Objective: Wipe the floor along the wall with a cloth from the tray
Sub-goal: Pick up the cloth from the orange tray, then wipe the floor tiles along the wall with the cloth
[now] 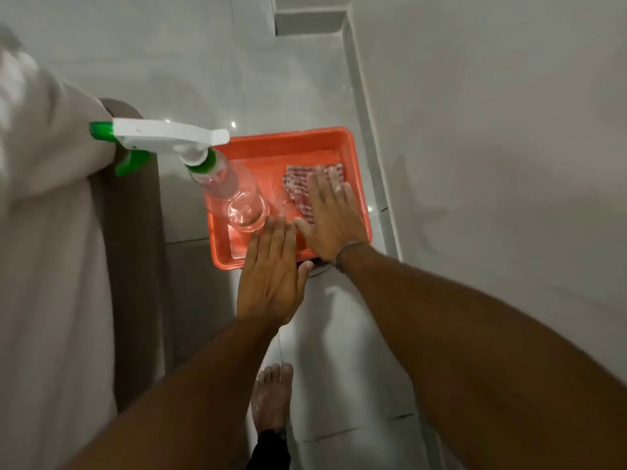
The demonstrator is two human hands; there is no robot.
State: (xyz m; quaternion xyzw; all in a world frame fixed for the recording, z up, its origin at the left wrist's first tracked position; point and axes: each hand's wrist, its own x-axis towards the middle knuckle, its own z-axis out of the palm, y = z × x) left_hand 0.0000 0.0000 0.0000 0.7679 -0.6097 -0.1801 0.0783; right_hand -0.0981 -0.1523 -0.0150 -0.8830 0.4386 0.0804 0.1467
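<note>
An orange plastic tray (pixel 288 144) sits on the pale tiled floor beside the wall. In its right half lies a red-and-white checked cloth (pixel 298 186). My right hand (pixel 334 218) is spread flat over the cloth, fingers apart, covering its right part. My left hand (pixel 271 276) hovers flat over the tray's near edge, fingers together and extended, holding nothing. A clear spray bottle (pixel 234 198) with a white and green trigger head stands in the tray's left half.
The wall (pixel 492 164) and its grey skirting (pixel 366 113) run along the right. A bed or sofa with a pale cover (pixel 51 232) and a brown side stands at the left. My bare foot (pixel 273 398) is on the floor below the hands.
</note>
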